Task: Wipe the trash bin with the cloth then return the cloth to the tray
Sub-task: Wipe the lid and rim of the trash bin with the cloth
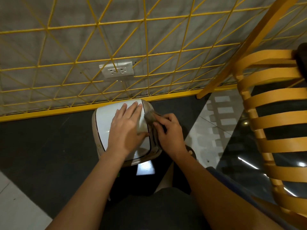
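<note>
A white trash bin (pixel 103 120) with a beige rim stands on the dark floor against a yellow wire fence. My left hand (pixel 127 128) lies flat on its lid, fingers spread and pointing away from me. My right hand (pixel 169 135) grips a bunched grey-brown cloth (pixel 150 117) and presses it on the right edge of the lid, just beside my left hand's fingers. No tray is in view.
The yellow wire fence (pixel 144 52) with a white wall socket (pixel 117 70) behind it runs along the far side. A yellow slatted chair (pixel 272 117) stands close on the right, by a glossy dark table (pixel 245 146). Dark floor (pixel 41 146) lies to the left.
</note>
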